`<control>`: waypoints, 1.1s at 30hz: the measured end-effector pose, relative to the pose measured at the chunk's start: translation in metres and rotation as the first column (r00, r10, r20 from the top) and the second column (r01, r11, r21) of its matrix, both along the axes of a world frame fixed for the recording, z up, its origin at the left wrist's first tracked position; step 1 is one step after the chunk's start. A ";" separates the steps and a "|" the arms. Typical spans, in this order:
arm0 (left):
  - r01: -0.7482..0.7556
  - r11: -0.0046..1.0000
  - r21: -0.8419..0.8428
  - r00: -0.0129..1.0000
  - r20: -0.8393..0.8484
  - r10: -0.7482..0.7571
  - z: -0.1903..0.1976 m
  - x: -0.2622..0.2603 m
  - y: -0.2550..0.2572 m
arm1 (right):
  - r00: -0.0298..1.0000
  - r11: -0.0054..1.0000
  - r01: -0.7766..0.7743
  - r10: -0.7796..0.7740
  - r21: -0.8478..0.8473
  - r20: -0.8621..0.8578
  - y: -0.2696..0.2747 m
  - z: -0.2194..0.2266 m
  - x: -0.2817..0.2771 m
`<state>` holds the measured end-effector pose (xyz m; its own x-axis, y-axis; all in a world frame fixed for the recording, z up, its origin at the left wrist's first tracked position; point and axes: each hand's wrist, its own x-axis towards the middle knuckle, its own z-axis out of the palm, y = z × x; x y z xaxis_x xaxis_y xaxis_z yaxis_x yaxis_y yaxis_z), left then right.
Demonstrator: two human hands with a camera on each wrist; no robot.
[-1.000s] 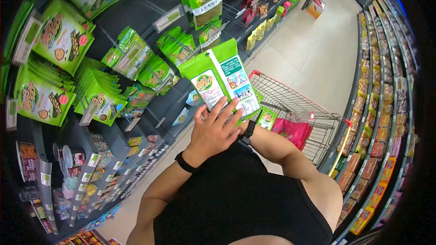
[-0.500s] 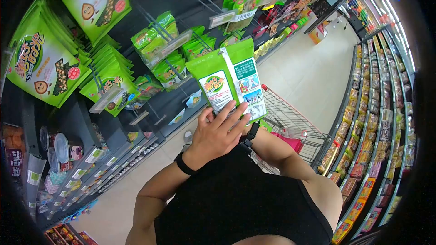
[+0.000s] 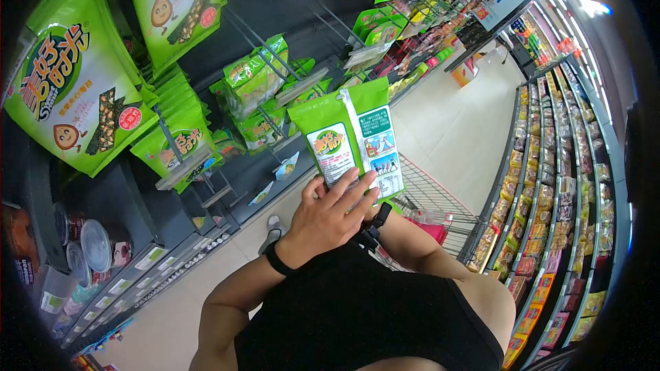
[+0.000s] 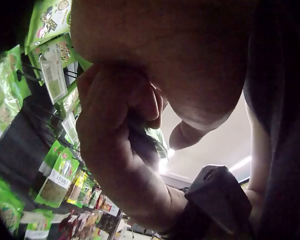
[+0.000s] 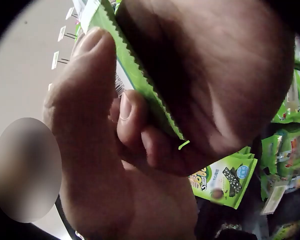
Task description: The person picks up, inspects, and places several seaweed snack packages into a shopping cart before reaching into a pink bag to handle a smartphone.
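A green seaweed snack packet [image 3: 316, 115] is held in front of my chest, its printed back turned up toward me. My left hand [image 3: 330, 214] lies across its lower part, fingers spread over the printed face. Behind the packet, my right hand [image 4: 107, 125] is mostly hidden in the head view; the left wrist view shows it with curled fingers, gripping the packet. In the right wrist view the packet's serrated edge [image 5: 140, 72] runs along the right palm [image 5: 230, 75], with left fingers [image 5: 90, 50] on the printed side.
Green packets [image 3: 82, 96] hang on hooks at the left, price tags in front. Plastic tubs [image 3: 96, 244] stand on the shelf below. A shopping cart [image 3: 440, 203] stands behind the packet on the right. Another stocked shelf [image 3: 529, 213] lines the aisle's right side; a shoe [image 3: 275, 227] shows on the floor.
The view has shifted: the hanging packets at the left appear larger, and more of the cart is covered. A shoe has come into sight. Both hands keep their places on the packet.
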<state>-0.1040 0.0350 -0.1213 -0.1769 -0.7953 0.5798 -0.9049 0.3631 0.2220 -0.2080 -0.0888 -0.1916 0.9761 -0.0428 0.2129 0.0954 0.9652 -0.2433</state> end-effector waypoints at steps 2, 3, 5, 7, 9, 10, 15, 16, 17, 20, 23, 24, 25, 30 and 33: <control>0.010 1.000 -0.001 1.000 0.009 -0.010 0.000 0.006 0.004 | 1.000 1.000 0.013 -0.013 -0.026 0.001 -0.001 0.002 0.004; 0.029 1.000 0.002 1.000 -0.009 -0.029 0.001 0.008 0.006 | 1.000 0.999 0.025 -0.025 -0.042 0.003 -0.002 0.003 0.006; 0.067 0.998 0.003 0.997 -0.040 -0.066 0.001 0.014 0.009 | 0.998 0.994 0.065 -0.065 -0.092 -0.001 -0.007 0.008 0.007; 0.057 0.995 -0.080 0.997 -0.042 -0.060 -0.011 0.017 0.009 | 0.990 0.971 0.133 -0.139 -0.201 -0.019 -0.018 0.018 0.005; 0.027 0.990 -0.140 0.993 -0.107 -0.042 -0.025 0.016 0.016 | 0.949 0.876 0.250 -0.305 -0.412 -0.074 -0.029 0.033 -0.005; 0.053 0.994 -0.095 0.990 -0.122 -0.064 -0.025 0.022 0.018 | 0.916 0.805 0.291 -0.391 -0.517 -0.092 -0.035 0.042 -0.009; 0.093 0.995 0.048 0.959 -0.274 -0.076 -0.022 0.044 0.025 | 0.417 -0.269 0.084 -0.865 -0.960 0.279 -0.070 0.108 -0.007; 0.108 0.992 0.066 0.952 -0.293 -0.084 -0.024 0.048 0.026 | 0.352 -0.362 0.082 -0.861 -0.929 0.367 -0.078 0.114 -0.003; 0.122 0.989 0.082 0.947 -0.309 -0.091 -0.024 0.052 0.025 | 0.286 -0.453 0.079 -0.843 -0.888 0.456 -0.087 0.119 0.001; 0.138 0.989 0.058 0.948 -0.296 -0.115 -0.020 0.060 0.025 | 0.156 -0.551 0.149 -0.807 -0.821 0.570 -0.114 0.140 0.018; 0.181 0.981 0.068 0.940 -0.304 -0.152 -0.021 0.063 0.025 | 0.079 -0.620 0.056 -0.778 -0.782 0.623 -0.126 0.162 0.036; 0.196 0.978 0.074 0.937 -0.309 -0.164 -0.023 0.064 0.024 | 0.052 -0.650 0.020 -0.758 -0.760 0.650 -0.131 0.167 0.045; 0.210 0.974 0.080 0.933 -0.315 -0.175 -0.024 0.064 0.023 | 0.045 -0.672 0.051 -0.738 -0.739 0.674 -0.137 0.170 0.055; 0.205 0.974 0.100 0.933 -0.321 -0.164 -0.019 0.070 0.022 | 0.044 -0.710 0.116 -0.695 -0.695 0.718 -0.145 0.174 0.082; 0.185 0.978 0.101 0.933 -0.330 -0.143 -0.023 0.078 0.020 | 0.018 -0.721 0.139 -0.684 -0.679 0.729 -0.150 0.173 0.088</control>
<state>-0.0259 0.0550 -0.1444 -0.1338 -0.8421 0.5225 -0.7087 0.4498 0.5435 -0.1198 -0.2392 -0.0183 0.2226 -0.6125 0.7585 -0.1052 -0.7885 -0.6059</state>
